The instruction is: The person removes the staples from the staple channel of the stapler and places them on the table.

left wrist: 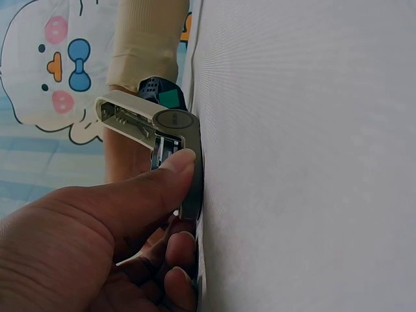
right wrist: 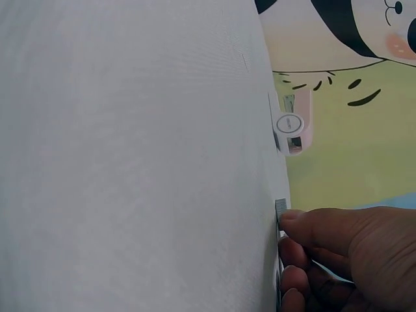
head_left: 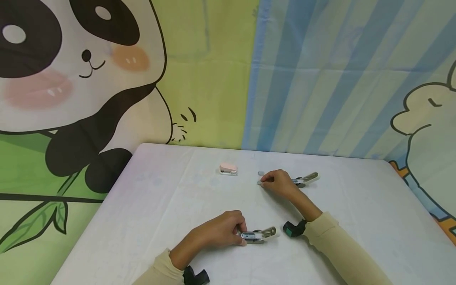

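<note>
My left hand (head_left: 221, 229) grips an opened stapler (head_left: 253, 236) low on the white table, its top arm swung up to the right. In the left wrist view the thumb presses beside the metal magazine of this grey-beige stapler (left wrist: 188, 140). Farther back, my right hand (head_left: 281, 184) pinches a small strip of staples (right wrist: 281, 205) at the tabletop between thumb and fingers. A second staple strip (head_left: 261, 173) lies just beyond those fingertips. Behind the right hand sits another opened stapler (head_left: 309, 179), partly hidden by the hand.
A closed pink stapler (head_left: 228, 169) stands at the back of the table (head_left: 178, 190), left of the right hand. Behind the table hangs a printed cloth (head_left: 210, 79) with a panda and stripes. Each wrist carries a black camera mount (head_left: 295, 228).
</note>
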`<state>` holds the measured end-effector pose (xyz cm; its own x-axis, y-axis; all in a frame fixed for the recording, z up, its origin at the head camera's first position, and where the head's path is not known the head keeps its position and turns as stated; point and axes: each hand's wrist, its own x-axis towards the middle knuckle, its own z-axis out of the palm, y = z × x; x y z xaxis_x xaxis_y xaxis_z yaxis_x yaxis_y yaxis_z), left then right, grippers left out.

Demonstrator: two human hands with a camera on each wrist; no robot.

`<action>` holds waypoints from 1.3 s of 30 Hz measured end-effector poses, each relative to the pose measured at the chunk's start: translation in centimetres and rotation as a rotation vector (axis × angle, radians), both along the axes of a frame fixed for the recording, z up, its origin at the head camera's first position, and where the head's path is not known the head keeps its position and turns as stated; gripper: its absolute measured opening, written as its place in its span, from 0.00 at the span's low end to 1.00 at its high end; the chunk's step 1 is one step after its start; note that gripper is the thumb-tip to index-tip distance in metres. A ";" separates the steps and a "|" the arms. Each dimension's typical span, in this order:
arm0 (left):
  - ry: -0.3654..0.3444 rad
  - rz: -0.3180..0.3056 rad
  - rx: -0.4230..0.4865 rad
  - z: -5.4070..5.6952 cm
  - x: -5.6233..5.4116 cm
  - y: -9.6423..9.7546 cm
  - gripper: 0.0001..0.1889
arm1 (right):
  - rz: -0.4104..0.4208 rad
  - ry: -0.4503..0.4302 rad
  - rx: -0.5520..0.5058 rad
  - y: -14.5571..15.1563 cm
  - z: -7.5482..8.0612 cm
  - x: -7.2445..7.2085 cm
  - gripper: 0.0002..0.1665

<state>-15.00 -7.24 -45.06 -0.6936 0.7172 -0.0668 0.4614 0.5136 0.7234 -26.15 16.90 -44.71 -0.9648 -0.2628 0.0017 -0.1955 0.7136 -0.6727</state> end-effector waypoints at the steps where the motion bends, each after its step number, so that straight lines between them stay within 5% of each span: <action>1: 0.001 0.000 -0.001 0.0 0.0 0.0 0.09 | 0.001 0.002 0.001 0.0 0.0 0.0 0.05; 11: 0.001 0.006 0.000 -0.3 -0.1 0.0 0.09 | 0.063 0.043 0.032 0.6 -0.1 0.4 0.07; 26: -0.002 -0.005 0.017 -0.2 -0.2 -0.1 0.09 | 0.216 0.188 -0.134 0.5 1.4 5.0 0.11; 32: -0.005 0.003 0.015 -0.2 -0.2 0.0 0.10 | 0.344 0.204 -0.155 0.2 1.7 6.9 0.11; 39: -0.007 0.007 0.029 -0.2 -0.1 0.0 0.10 | 0.592 0.188 -0.191 0.7 1.8 8.6 0.11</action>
<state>-15.13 -7.28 -45.26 -0.6981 0.7142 -0.0508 0.4530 0.4955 0.7411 -17.51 17.58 -42.87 -0.6357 -0.7284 0.2557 -0.6456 0.3200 -0.6935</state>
